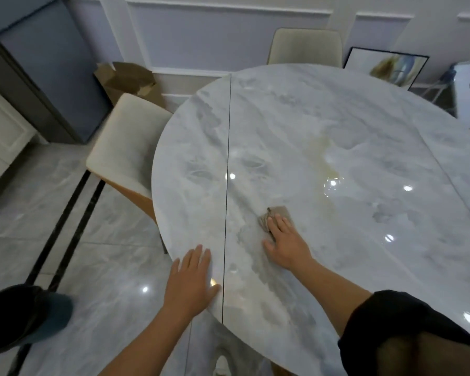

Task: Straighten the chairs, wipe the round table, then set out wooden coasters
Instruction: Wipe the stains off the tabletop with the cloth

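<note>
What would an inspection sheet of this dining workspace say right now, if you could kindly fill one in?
Surface: round grey-white marble table, glossy, with a dark seam on its left part and a yellowish streak near the middle.
Job's things: small brown cloth flat on the table under the fingers of the right hand; cream upholstered chair at the left edge, another cream chair at the far side; coasters, nothing seen.
Clutter: brown cardboard box and black-framed picture beside the wall.
Hands: left hand open, flat on the near edge; right hand open, pressing the cloth.
Cables: nothing seen.
Surroundings: glossy grey tiled floor, panelled wall.
</note>
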